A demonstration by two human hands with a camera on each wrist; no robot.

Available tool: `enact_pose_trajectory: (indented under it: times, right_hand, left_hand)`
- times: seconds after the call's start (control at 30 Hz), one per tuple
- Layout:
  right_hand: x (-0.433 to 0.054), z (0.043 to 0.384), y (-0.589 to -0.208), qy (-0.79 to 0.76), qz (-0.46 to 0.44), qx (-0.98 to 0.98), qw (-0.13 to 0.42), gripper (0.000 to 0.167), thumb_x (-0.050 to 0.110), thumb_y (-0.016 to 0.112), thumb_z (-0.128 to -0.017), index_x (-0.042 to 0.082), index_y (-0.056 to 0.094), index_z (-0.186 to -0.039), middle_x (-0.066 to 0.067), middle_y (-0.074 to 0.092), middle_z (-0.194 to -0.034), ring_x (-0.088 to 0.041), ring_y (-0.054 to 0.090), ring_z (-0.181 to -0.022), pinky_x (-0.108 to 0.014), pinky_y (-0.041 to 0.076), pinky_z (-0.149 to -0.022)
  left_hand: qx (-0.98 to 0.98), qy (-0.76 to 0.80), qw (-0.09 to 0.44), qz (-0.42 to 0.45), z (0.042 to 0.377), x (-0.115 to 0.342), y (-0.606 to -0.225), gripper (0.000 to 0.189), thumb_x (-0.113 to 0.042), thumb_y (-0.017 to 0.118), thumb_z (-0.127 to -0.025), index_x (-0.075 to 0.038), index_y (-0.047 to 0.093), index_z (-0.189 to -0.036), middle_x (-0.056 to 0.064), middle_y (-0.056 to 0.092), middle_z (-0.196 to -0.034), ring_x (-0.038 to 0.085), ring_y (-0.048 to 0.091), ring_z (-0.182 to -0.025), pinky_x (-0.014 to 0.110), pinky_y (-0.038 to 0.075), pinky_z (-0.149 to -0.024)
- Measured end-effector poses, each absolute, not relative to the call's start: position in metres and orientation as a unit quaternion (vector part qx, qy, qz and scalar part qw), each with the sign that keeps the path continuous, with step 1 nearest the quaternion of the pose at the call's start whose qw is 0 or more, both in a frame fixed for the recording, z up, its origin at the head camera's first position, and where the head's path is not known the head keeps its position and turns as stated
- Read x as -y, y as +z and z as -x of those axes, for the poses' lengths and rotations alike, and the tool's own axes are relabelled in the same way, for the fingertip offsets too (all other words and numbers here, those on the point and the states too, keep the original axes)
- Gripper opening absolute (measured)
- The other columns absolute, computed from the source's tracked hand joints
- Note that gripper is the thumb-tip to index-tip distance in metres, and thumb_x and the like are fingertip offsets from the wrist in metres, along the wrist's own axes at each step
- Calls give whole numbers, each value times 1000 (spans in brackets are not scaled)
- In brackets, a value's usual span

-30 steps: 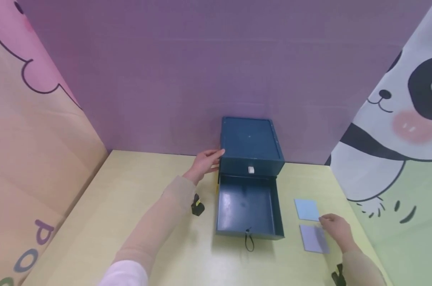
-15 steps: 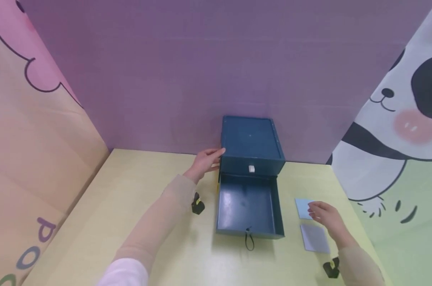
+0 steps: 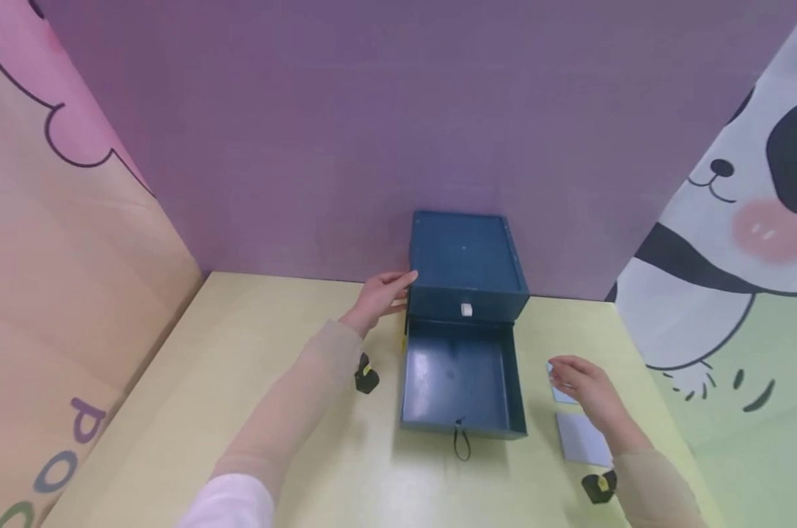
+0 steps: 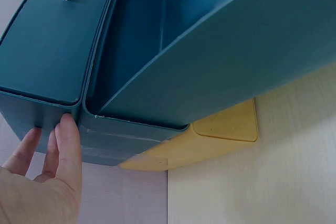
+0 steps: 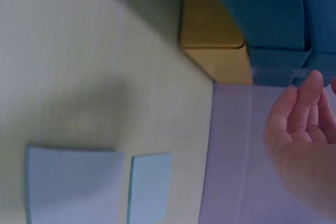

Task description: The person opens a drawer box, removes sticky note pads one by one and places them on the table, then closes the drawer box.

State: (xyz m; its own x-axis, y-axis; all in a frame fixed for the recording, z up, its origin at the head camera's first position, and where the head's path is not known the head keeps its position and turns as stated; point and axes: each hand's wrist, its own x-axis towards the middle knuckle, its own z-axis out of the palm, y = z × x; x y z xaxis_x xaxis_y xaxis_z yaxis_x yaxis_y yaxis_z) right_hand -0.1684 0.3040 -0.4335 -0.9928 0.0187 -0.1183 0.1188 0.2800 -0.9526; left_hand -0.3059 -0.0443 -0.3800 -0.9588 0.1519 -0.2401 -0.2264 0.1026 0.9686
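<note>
A dark blue drawer unit (image 3: 467, 249) stands against the back wall. Its lower drawer (image 3: 460, 374) is pulled out, with a bare floor and a dark cord loop (image 3: 462, 444) on its front. The upper drawer (image 3: 431, 302) is closed and has a white tab (image 3: 466, 309). My left hand (image 3: 380, 297) rests with extended fingertips (image 4: 68, 129) on the unit's left side. Above a light blue square pad (image 3: 563, 394) hovers my right hand (image 3: 586, 385), fingers loosely bent and nothing seen in them. A lilac square pad (image 3: 581, 438) lies nearer, below that hand.
Beneath the blue drawers sits a yellow section (image 4: 226, 124), largely hidden in the head view. A purple backdrop (image 3: 306, 147) rises behind the pale table (image 3: 253, 352), and printed cloths hang at both sides. Black wrist devices (image 3: 366, 375) show by both forearms.
My right hand has moved left and away from me, from the right edge of the light blue pad to over it. The left hand stays on the unit.
</note>
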Motion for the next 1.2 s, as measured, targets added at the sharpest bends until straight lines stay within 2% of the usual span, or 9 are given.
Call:
enact_pose_trajectory:
  times: [0.1,0.2,0.3,0.4,0.53,0.63,0.8,1.0,1.2]
  right_hand:
    - [-293,167,-425,-620,-20,-783,49,13,18,50,-98,14,62,-103,13,62,-86,0,61,-82,-12,52,-77]
    - [-281,165,-419,-631,8,-773,73,12,15,50,-98,17,61,-101,11,62,-87,-3,60,-82,-13,52,-78]
    - [-270,162,-415,-631,45,-766,109,17,12,47,-98,2,59,-107,8,62,-90,-3,60,-83,-15,53,-79]
    - [-261,161,-414,-621,79,-766,147,31,11,44,-99,-16,51,-113,9,62,-93,-3,60,-87,-15,52,-82]
    - [-256,160,-412,-614,98,-766,164,39,11,45,-99,-24,43,-116,11,64,-95,-4,62,-91,-14,51,-83]
    - [-254,158,-408,-615,111,-764,162,37,11,47,-98,-23,45,-114,9,64,-96,-5,62,-91,-15,52,-84]
    - [-251,153,-403,-597,139,-767,190,39,15,49,-99,-19,47,-116,7,63,-98,-9,63,-96,-15,50,-87]
    - [-248,145,-403,-578,192,-747,267,34,15,47,-99,-13,50,-119,-1,67,-106,-10,63,-99,-20,49,-89]
    - [-246,136,-411,-555,257,-715,340,33,14,43,-100,-11,52,-120,3,68,-109,-10,62,-104,-20,46,-93]
  left_hand:
    - [-724,675,140,25,306,44,-378,57,-41,65,-88,-8,53,-133,11,55,-133,29,57,-116,41,51,-95]
    - [-721,678,140,23,306,44,-378,57,-40,65,-88,-7,53,-133,12,55,-133,29,57,-116,41,51,-96]
    - [-722,677,143,22,305,45,-379,57,-41,65,-88,-7,53,-133,11,55,-133,29,56,-117,41,51,-96]
    - [-724,674,146,25,303,45,-379,57,-41,65,-88,-8,53,-133,11,55,-134,29,55,-118,41,51,-96]
    - [-722,676,146,24,304,44,-379,58,-42,65,-88,-8,52,-133,10,54,-134,29,55,-118,41,51,-96]
    - [-720,679,144,21,305,44,-378,58,-41,65,-88,-7,52,-134,11,54,-134,29,56,-117,41,51,-96]
    - [-718,681,142,25,305,45,-377,57,-41,65,-88,-7,53,-133,12,55,-133,29,57,-116,41,51,-95]
    - [-710,690,138,24,305,44,-378,54,-39,65,-89,-7,55,-131,13,56,-131,29,58,-114,41,52,-94]
    - [-709,691,139,20,305,43,-379,54,-37,65,-89,-6,55,-131,13,56,-131,29,58,-114,41,53,-93]
